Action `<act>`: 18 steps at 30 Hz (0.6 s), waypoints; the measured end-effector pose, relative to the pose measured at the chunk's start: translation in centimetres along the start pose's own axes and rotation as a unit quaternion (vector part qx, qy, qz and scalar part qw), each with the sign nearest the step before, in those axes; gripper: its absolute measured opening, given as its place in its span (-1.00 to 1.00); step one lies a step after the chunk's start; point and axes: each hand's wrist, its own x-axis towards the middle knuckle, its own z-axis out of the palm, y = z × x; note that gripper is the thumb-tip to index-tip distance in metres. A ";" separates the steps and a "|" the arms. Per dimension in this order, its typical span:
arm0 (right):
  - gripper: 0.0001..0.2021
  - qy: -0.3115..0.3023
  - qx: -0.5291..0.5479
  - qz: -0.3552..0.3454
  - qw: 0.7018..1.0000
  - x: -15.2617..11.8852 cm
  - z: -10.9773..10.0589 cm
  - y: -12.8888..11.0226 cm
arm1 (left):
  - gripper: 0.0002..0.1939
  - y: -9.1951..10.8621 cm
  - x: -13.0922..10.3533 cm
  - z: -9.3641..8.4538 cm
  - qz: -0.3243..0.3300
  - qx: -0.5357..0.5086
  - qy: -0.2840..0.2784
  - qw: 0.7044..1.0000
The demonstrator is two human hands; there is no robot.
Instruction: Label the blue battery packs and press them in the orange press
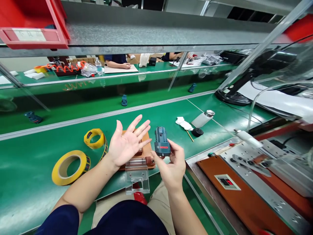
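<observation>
Palm up and fingers spread, my left hand [128, 143] holds nothing, above a brown fixture [145, 145] with a clear plastic plate [137, 179] at its front. My right hand [171, 163] grips a dark blue battery pack [162, 142] marked BOSCH between thumb and fingers, its labelled end toward me. The pack is upright, just right of the fixture and apart from my left hand. To the left, two yellow label rolls, a large one [60, 168] and a smaller one [88, 138], lie on the green table.
A bottle with a metal top [203, 118], white tissue [184, 123] and a black cap [197, 132] are at right. Several blue parts stand beyond the metal rail [97, 121]. A machine with a red display [227, 181] fills the right front. A red bin [34, 36] hangs upper left.
</observation>
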 end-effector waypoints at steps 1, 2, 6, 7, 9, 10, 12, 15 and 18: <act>-0.40 0.003 0.004 0.004 1.000 0.0 -0.1 0.1 | -0.26 0.1 -0.1 0.0 -0.007 -0.019 -0.011 1.000; -0.40 0.005 0.009 0.006 1.000 0.0 -0.2 0.1 | -0.26 0.1 -0.2 0.0 -0.015 -0.038 -0.020 0.999; -0.40 -0.006 0.060 0.023 0.998 -0.2 -0.6 0.5 | -0.25 -0.1 -0.4 -0.1 -0.043 -0.095 -0.039 0.994; -0.40 -0.011 0.081 0.031 0.996 -0.3 -0.7 0.5 | -0.25 -0.1 -0.5 -0.1 -0.048 -0.105 -0.041 0.993; -0.42 -0.029 0.141 0.045 0.989 -0.7 -0.9 0.4 | -0.24 -0.1 -0.5 -0.1 -0.056 -0.119 -0.048 0.990; -0.44 -0.045 0.178 0.050 0.982 -0.9 -0.9 0.2 | -0.24 -0.1 -0.6 -0.1 -0.060 -0.125 -0.051 0.989; -0.49 -0.091 0.254 0.051 0.961 -1.3 -0.9 -0.3 | -0.24 -0.1 -0.6 0.1 -0.067 -0.136 -0.058 0.987; -0.50 -0.167 0.319 0.033 0.932 -1.9 -0.7 -1.2 | -0.22 -0.1 -0.7 0.4 -0.079 -0.145 -0.059 0.985; -0.45 -0.228 0.308 0.000 0.924 -2.4 -0.4 -1.9 | -0.22 -0.3 -1.0 0.7 -0.099 -0.142 -0.055 0.983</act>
